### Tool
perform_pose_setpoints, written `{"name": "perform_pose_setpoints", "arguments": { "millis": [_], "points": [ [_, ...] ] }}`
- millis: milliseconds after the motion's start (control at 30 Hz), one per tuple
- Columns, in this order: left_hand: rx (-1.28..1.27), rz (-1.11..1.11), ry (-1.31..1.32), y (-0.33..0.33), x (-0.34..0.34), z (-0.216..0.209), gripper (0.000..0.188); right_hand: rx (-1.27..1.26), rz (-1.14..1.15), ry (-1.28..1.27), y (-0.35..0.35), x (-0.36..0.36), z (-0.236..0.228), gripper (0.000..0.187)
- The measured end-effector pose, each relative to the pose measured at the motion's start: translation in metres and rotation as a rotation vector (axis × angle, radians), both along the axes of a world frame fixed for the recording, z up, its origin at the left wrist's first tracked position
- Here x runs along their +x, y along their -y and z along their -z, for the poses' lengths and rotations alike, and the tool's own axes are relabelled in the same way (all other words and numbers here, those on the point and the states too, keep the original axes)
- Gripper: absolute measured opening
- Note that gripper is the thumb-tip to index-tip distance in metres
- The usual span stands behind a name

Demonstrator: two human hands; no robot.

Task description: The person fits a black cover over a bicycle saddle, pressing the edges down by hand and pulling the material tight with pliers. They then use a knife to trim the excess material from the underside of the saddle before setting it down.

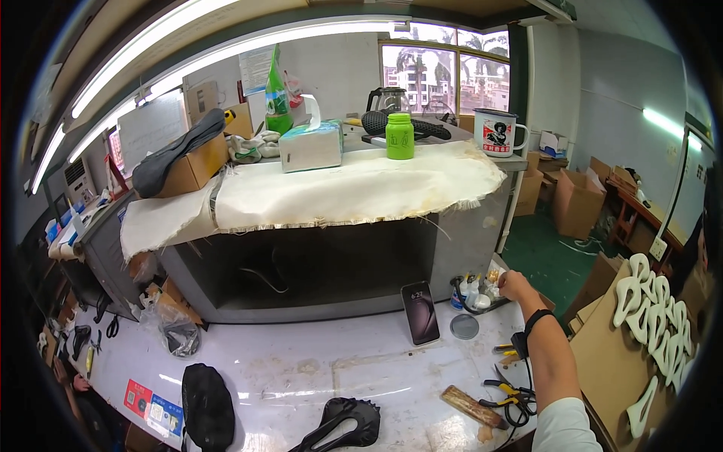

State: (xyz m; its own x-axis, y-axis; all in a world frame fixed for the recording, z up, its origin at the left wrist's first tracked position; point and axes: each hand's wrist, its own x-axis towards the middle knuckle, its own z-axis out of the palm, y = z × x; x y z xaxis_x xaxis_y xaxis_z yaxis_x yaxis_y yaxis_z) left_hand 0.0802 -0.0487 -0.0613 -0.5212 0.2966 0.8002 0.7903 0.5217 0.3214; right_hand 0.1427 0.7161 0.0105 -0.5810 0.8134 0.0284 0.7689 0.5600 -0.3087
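Note:
My right hand (515, 286) reaches to the right end of the workbench, its fingers closed; what they hold, if anything, is hidden. Just left of it stand several small bottles (473, 286) and a dark curved hose or handle. A round grey lid (465, 326) lies on the bench below them. A phone (420, 313) with a lit screen leans against the grey cabinet. Nearest the front edge lie a black bicycle saddle (366, 422) with a central cutout and a dark elongated saddle-like piece (207, 407). My left hand is out of view.
Pliers with yellow handles (508, 388) and a worn wooden block (474, 407) lie by my right forearm. Cream saddle-shaped parts (654, 320) cover a cardboard sheet at right. A cloth-covered shelf (339, 188) carries a green bottle (400, 137) and mug (496, 132). A co-worker's hand (79, 383) shows far left.

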Motion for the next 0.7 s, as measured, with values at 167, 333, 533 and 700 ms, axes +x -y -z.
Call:
{"name": "perform_pose_setpoints", "arguments": {
  "millis": [167,333,533,700],
  "points": [
    [-0.035,-0.006,0.048,0.001,0.001,-0.001,0.014,-0.061,-0.028,0.006,-0.013,0.002,0.002,0.026],
    [-0.039,-0.013,0.046,0.001,0.003,-0.001,0.015,-0.053,-0.044,0.023,-0.004,-0.002,-0.002,0.026],
    [-0.002,0.014,0.042,-0.001,-0.001,-0.004,0.014,0.033,0.003,0.124,0.01,-0.008,-0.013,0.022],
    [0.011,0.006,0.029,-0.001,0.003,-0.007,0.013,0.135,0.072,-0.218,0.029,-0.01,-0.031,0.018]
  ]
}}
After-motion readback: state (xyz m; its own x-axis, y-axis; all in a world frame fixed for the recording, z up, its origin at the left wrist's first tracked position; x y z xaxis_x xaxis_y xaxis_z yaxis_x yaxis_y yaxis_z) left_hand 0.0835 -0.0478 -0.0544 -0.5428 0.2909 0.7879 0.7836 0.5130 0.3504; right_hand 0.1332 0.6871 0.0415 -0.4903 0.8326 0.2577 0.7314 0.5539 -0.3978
